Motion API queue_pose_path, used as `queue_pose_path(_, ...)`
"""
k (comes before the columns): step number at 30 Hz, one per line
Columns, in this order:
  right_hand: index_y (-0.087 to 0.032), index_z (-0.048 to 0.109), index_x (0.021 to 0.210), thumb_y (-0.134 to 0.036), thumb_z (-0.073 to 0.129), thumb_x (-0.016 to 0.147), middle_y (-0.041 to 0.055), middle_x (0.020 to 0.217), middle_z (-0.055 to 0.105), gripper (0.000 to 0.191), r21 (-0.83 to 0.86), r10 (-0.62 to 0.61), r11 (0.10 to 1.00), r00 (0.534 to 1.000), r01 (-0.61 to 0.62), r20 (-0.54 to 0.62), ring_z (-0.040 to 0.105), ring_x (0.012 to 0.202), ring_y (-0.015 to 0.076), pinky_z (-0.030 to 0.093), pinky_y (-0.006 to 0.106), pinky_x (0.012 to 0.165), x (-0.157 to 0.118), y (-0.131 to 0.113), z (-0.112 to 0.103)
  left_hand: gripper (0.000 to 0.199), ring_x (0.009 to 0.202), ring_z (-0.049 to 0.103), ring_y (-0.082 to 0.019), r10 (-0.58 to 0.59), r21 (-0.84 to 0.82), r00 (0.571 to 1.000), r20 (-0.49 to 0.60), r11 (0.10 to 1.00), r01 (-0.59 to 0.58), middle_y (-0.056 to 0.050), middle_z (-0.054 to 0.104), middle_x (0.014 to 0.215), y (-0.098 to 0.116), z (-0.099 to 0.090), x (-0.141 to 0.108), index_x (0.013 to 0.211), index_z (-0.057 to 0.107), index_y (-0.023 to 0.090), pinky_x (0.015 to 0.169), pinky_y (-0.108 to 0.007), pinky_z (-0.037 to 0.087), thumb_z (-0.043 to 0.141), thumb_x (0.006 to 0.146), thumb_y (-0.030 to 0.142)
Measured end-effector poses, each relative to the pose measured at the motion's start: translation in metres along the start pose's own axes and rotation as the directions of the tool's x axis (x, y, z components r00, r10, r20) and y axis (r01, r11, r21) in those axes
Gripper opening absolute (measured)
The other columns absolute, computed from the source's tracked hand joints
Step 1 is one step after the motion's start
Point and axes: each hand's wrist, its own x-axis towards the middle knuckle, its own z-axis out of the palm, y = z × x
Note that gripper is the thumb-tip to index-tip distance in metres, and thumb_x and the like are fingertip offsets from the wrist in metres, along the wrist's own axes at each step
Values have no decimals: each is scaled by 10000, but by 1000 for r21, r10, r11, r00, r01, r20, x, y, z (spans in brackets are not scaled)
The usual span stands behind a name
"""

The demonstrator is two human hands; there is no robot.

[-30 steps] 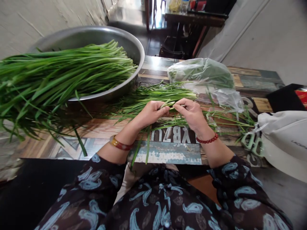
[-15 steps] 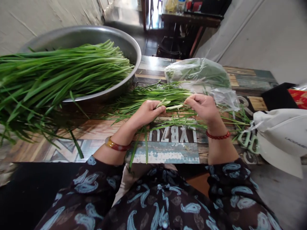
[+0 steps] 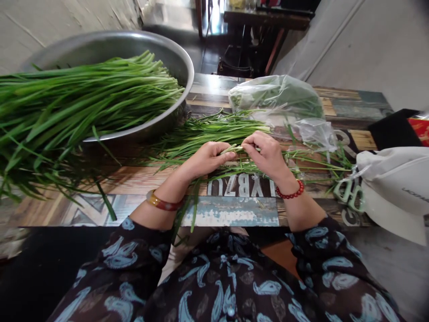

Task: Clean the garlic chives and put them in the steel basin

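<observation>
fingers of the left hand [image 3: 211, 158] curl snugly around a few thin green stalks [image 3: 233, 149], and their pale, smooth ends poke out past the thumb. the right hand [image 3: 264, 154] is closed too, its thumb and finger pinching at those pale tips. long flat leaves [image 3: 194, 208] hang under the left hand and over the table edge. a shiny yellow and brown bangle [image 3: 164, 202] rings the left wrist, and round red beads [image 3: 291, 192] ring the right. just past the hands, a loose green pile [image 3: 214, 133] lies on the table [image 3: 231, 212], which looks like old painted boards. a big round metal bowl [image 3: 117, 47] on the left holds a fat heap [image 3: 100, 96] of long greens that spills over its rim. a crinkly see-through bag [image 3: 278, 96] of greens sits behind the pile. on the right, messy stems [image 3: 315, 161] lie between the right hand and pale green scissors [image 3: 350, 195], which sit against a white cap [image 3: 395, 192].
</observation>
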Motion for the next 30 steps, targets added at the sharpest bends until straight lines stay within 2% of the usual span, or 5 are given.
queue_pose_path(7, -240, 589, 796, -569, 555, 948, -45, 622, 426, 364, 418, 375, 867, 908, -272, -185, 390, 541, 106, 365, 263, 519, 2, 20, -20, 348, 548, 403, -82, -16, -96, 998, -58, 995, 10, 27, 477, 603, -6, -4, -1, 777, 617, 147, 513, -203, 327, 562, 914, 462)
queue_pose_path(14, -224, 707, 688, -524, 599, 934, 40, 748, 671, 402, 246, 186, 940, 960, -235, 209, 617, 738, 173, 507, 332, 698, 4, 10, -65, 252, 485, 402, -71, -68, -297, 956, -287, 955, -21, 35, 482, 661, -2, -18, -1, 924, 586, 192, 434, -213, 309, 623, 893, 440)
queue_pose_path(19, -203, 759, 804, -406, 619, 926, 33, 764, 705, 275, 130, 257, 955, 962, -267, 88, 636, 747, 173, 502, 312, 695, 4, 22, -53, 255, 456, 248, -79, -61, -177, 908, -414, 984, -14, 66, 313, 570, -6, -26, -2, 871, 567, 222, 432, -244, 199, 575, 932, 469)
queue_pose_path(23, -209, 776, 935, -251, 586, 924, 71, 972, 754, 195, 19, 101, 994, 966, -109, 238, 679, 917, 208, 526, 359, 845, 1, 23, -33, 251, 509, 294, -97, -36, -67, 867, -497, 998, 3, 53, 333, 556, -7, -30, -2, 804, 577, 209, 472, -252, 228, 596, 907, 438)
queue_pose_path(30, -192, 773, 922, -248, 517, 944, 45, 832, 753, 263, 39, 119, 987, 868, -157, 482, 668, 727, 160, 495, 282, 661, -1, 19, -33, 304, 542, 309, -100, -18, -2, 955, -295, 1000, 18, 48, 342, 559, -2, -17, -1, 766, 613, 168, 499, -252, 231, 532, 917, 420)
